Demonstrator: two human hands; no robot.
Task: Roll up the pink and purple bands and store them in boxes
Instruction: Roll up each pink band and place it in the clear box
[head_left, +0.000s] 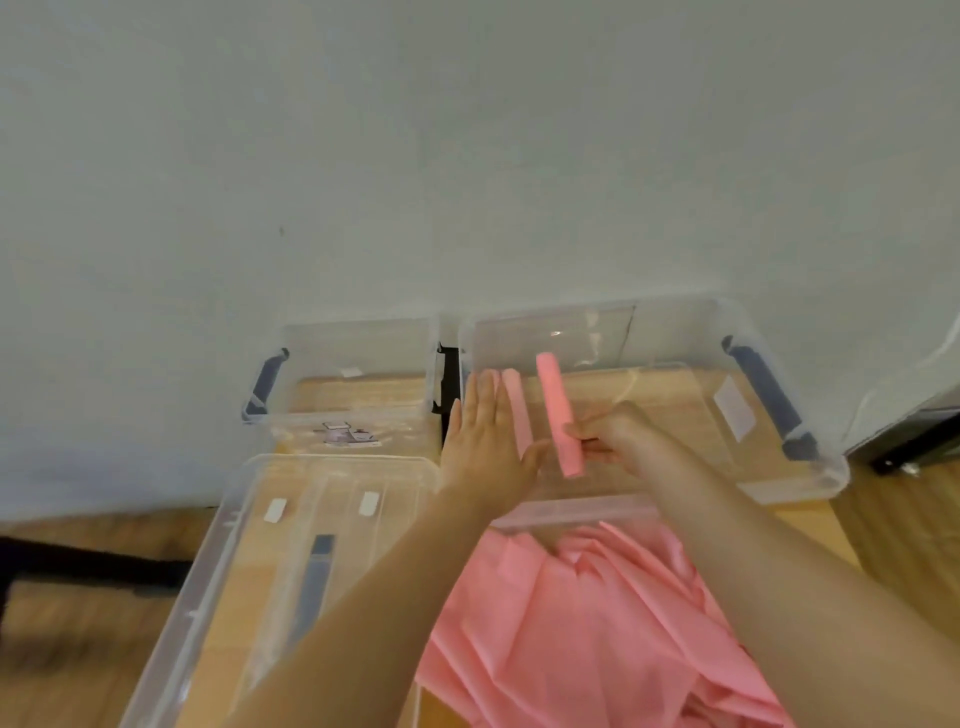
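At the far left of the worktop (78, 649) lies a clear box lid (291, 561), flat, with two white stickers and a dark clip showing through it. Behind it, against the wall (363, 156), stands a small clear box (348, 384) with a blue handle on its left end and a printed label near its front edge.

Just right of that, the left hand (485, 447) is spread flat, fingers straight, its palm against a rolled pink band (517, 410) that stands on a slant along the fingers. Beside it, the right hand (618, 441) pinches a second rolled pink band (557, 415) near its lower end, the roll pointing up and away. Both rolls are held over the larger clear box (727, 395), which sits at the back right of the worktop with blue handles on its right side.

In front of that box, between the forearms, a heap of loose pink bands (582, 623) lies crumpled, reaching to the near edge.
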